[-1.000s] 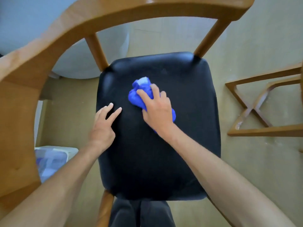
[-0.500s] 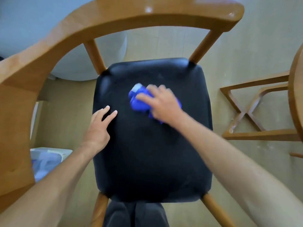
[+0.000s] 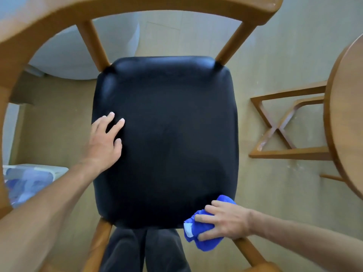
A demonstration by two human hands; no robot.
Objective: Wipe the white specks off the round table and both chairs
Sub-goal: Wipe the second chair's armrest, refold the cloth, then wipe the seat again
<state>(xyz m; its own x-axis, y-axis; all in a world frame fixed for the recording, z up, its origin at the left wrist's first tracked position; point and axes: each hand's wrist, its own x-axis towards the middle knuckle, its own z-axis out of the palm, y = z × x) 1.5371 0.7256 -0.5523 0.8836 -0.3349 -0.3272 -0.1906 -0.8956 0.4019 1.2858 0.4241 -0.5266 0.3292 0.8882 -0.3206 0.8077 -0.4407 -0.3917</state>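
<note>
Chair (image 3: 165,138): wooden frame with a black padded seat, seen from above, filling the middle of the view.
Cloth (image 3: 204,242): blue, bunched, at the seat's near right corner, partly over the edge.
Right hand (image 3: 225,222): fingers curled over the cloth, gripping it at that corner.
Left hand (image 3: 104,142): lay flat on the seat's left edge, fingers spread and straight, holding nothing.
Round table (image 3: 347,118): wooden, at the right edge, its crossed base on the floor beneath.
Bin (image 3: 29,181): pale plastic, lower left, behind the chair frame.
</note>
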